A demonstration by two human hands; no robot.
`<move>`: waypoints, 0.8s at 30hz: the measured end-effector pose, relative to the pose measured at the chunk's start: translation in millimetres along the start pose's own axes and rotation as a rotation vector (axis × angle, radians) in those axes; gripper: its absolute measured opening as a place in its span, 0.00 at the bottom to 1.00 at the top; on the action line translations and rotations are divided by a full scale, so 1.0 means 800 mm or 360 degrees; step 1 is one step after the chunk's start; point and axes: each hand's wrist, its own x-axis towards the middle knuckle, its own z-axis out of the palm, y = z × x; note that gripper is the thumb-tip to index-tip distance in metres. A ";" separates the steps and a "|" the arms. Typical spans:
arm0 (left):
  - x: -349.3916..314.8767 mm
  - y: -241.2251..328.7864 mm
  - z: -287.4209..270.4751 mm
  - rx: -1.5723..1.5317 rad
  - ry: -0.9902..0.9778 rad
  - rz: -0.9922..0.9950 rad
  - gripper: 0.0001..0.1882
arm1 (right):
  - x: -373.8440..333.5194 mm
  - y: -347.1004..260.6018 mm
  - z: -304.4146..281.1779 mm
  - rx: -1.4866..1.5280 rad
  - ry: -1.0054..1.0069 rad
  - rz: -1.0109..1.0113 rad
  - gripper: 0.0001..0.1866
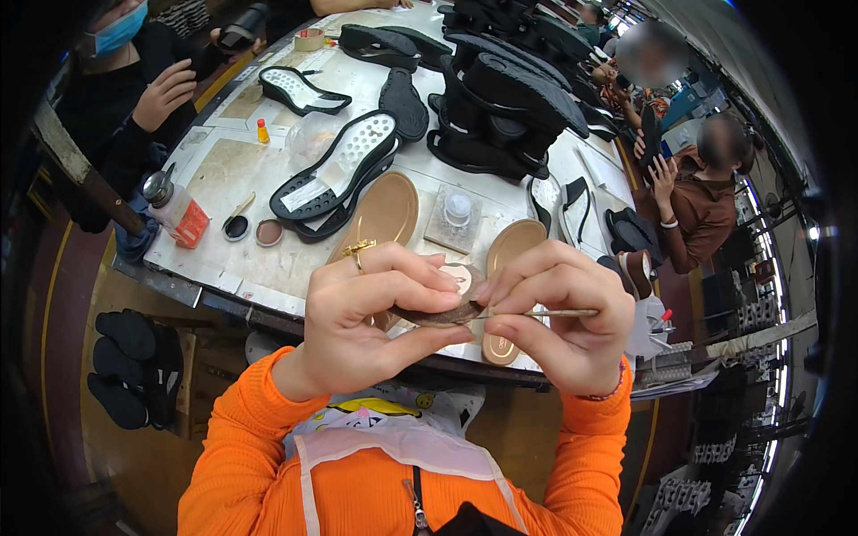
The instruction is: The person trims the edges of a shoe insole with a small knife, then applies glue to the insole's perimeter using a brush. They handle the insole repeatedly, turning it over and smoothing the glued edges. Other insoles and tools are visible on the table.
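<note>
Scuffed white worktable (228,259) spreads ahead, black shoe soles (523,94) heaped toward one o'clock, a bottle (183,219) at ten; at twelve from my chest, above the near edge, my left hand (371,313) pinches a small brown piece (454,312), thumb beneath, fingers on top; my right hand (567,308) grasps a thin stick (572,313), fingertips at the piece's three o'clock side; I judge it light, fairly stiff, best held by its rim, off the pale round patch (463,279).

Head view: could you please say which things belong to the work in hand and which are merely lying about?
In use, seemingly: brown piece, in left hand; thin stick, in right hand.
Seemingly lying about: tape roll; small yellow bottle; perforated soles.
</note>
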 end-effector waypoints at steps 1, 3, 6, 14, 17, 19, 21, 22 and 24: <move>0.000 0.000 -0.001 -0.0009 -0.0006 -0.0003 0.15 | 0.001 0.001 -0.001 0.0038 -0.0007 0.0001 0.07; -0.001 0.001 -0.003 -0.0037 -0.0018 -0.0003 0.14 | 0.002 0.002 -0.002 0.0042 -0.0037 -0.0014 0.07; -0.002 0.002 -0.001 -0.0038 0.0031 -0.0012 0.13 | 0.001 0.001 -0.003 0.0035 -0.0066 -0.0031 0.07; -0.008 0.011 0.000 0.0011 -0.0002 0.0029 0.12 | -0.006 0.004 0.000 0.0071 -0.0107 -0.0109 0.08; -0.010 0.011 -0.001 0.0028 -0.0047 0.0051 0.12 | -0.011 0.005 0.002 0.0133 -0.0073 -0.0096 0.08; -0.010 0.012 -0.001 0.0036 -0.0063 0.0068 0.12 | -0.014 0.007 0.001 0.0177 -0.0077 -0.0083 0.08; -0.010 0.012 -0.001 0.0034 -0.0065 0.0082 0.13 | -0.016 0.011 -0.001 0.0377 -0.0023 -0.0066 0.06; -0.010 0.012 -0.001 0.0035 -0.0058 0.0081 0.13 | -0.017 0.015 -0.003 0.0487 -0.0002 -0.0045 0.06; -0.011 0.013 -0.002 0.0038 -0.0046 0.0083 0.13 | -0.022 0.023 -0.007 0.0818 0.0316 0.0041 0.04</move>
